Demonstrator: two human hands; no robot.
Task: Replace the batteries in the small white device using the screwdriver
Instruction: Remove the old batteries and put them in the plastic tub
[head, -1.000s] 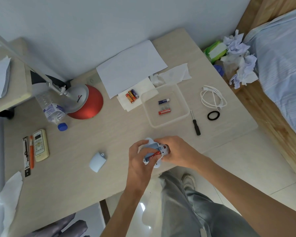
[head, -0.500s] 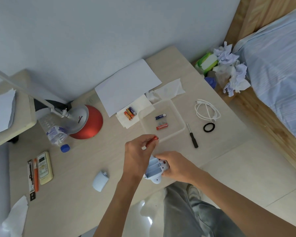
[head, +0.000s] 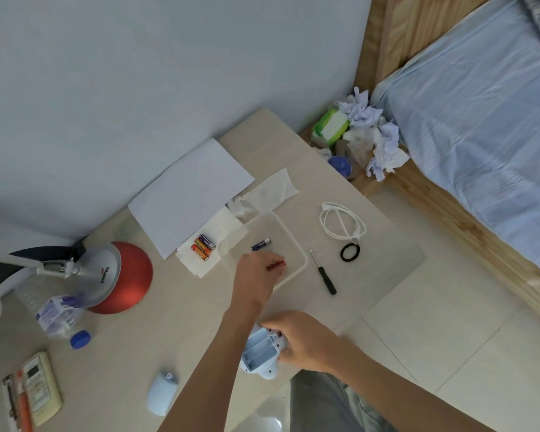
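Small white device [head: 260, 350] at the near edge of the desk [head: 169, 322], open battery bay turned upward and seemingly empty. Hard to tell whether resting on the desk or lifted just off it. Gripped at its right end by the right hand [head: 306, 341], fingers curled round the shell. Probably light, hollow, stiff plastic: smooth enough to slip, with thin bay walls and contacts easy to bend. Best held by the outer sides, as here, leaving the bay free for loading from above.

Farther out, over the clear tray [head: 305, 260], the left hand [head: 254, 280], fingers pinched on a red battery [head: 275, 265], apparently a spent one bound for the tray. Small, smooth, round, dense for its size; prone to rolling once let go, hence the tray. Blue battery [head: 261, 244] lying in the far part of the tray.

Left of the tray, three fresh-looking batteries [head: 203, 246] side by side on a white tissue, beside a sheet of paper [head: 190, 194]. Right of the tray, just beside its rim, the screwdriver [head: 324, 273], untouched, tip pointing far. Beyond it a coiled white cable [head: 342, 226] and a black ring [head: 349, 252]. Near left, the pale cover [head: 162, 395], off the device and well apart from it. Far left, a red lamp base [head: 123, 279], a water bottle [head: 60, 313] on its side, a remote [head: 41, 385].

Nothing between device and fresh batteries except the left forearm itself; tray rim to be cleared on the reach across.
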